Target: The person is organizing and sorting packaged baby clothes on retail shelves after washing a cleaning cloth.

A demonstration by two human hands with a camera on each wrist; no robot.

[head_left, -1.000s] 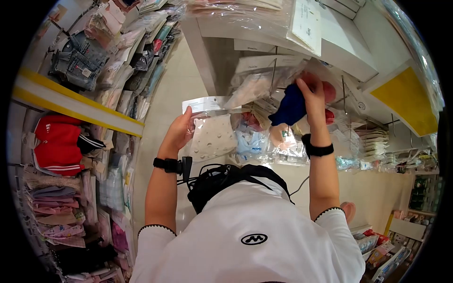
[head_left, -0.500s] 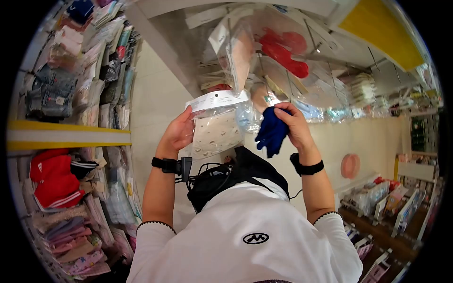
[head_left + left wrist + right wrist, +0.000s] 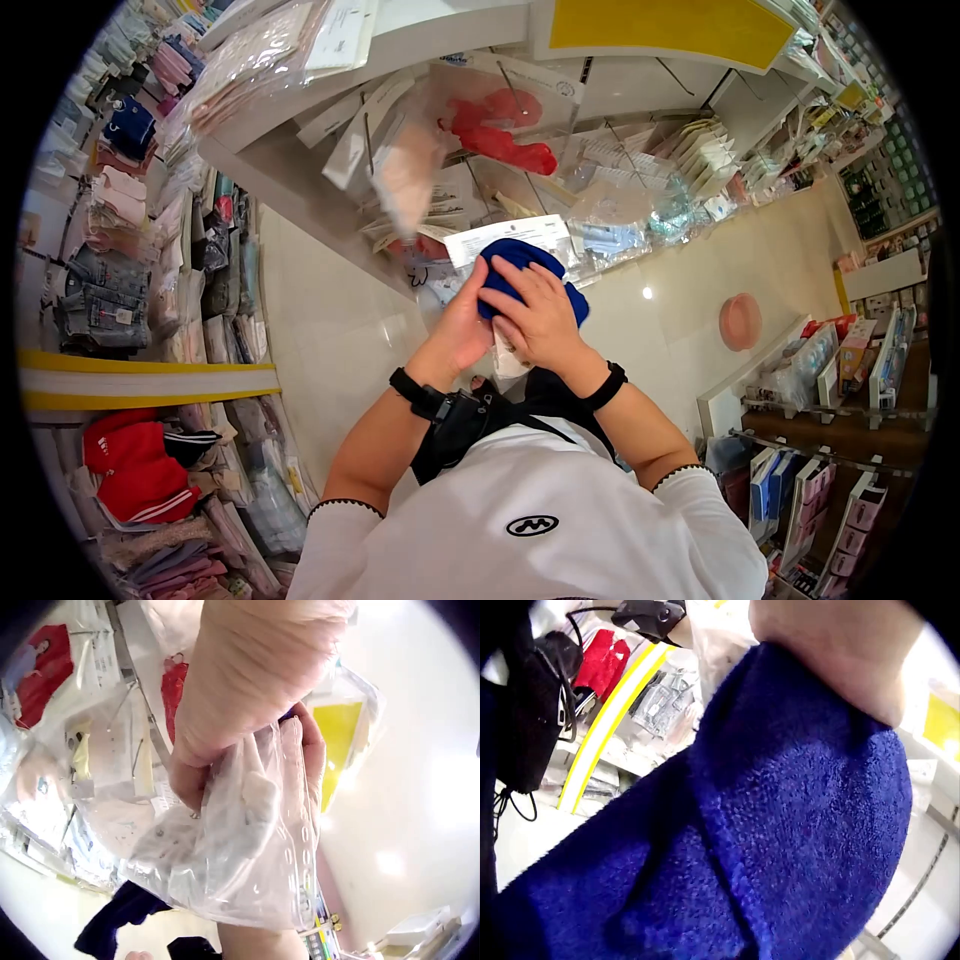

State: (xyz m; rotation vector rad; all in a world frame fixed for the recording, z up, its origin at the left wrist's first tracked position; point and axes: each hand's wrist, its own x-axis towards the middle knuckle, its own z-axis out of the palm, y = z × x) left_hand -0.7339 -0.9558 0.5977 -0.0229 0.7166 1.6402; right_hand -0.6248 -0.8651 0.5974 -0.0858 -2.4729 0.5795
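Both hands meet in the middle of the head view. The left hand [image 3: 462, 325] holds a clear plastic packet [image 3: 240, 900] with a white card header [image 3: 545, 232] and pale patterned fabric inside. The right hand [image 3: 540, 318] holds a dark blue cloth [image 3: 515, 255] over the packet, its fingers bent across the cloth. Close up in the right wrist view, the cloth [image 3: 802, 795] is fuzzy, with a raised seam, and hangs below the hand. The blue cloth covers part of the card and packet.
Ahead, a white shelf unit [image 3: 290, 160] carries hooks with bagged goods, including a red item [image 3: 500, 140]. Racks of folded clothes [image 3: 140, 460] stand at left. A pink round basin [image 3: 740, 322] is on the floor [image 3: 660, 280] at right, beside another shelf.
The right hand has brought the blue cloth down from the hanging bags and across to the packet in the left hand. The hands have come together, and the view has turned rightward.
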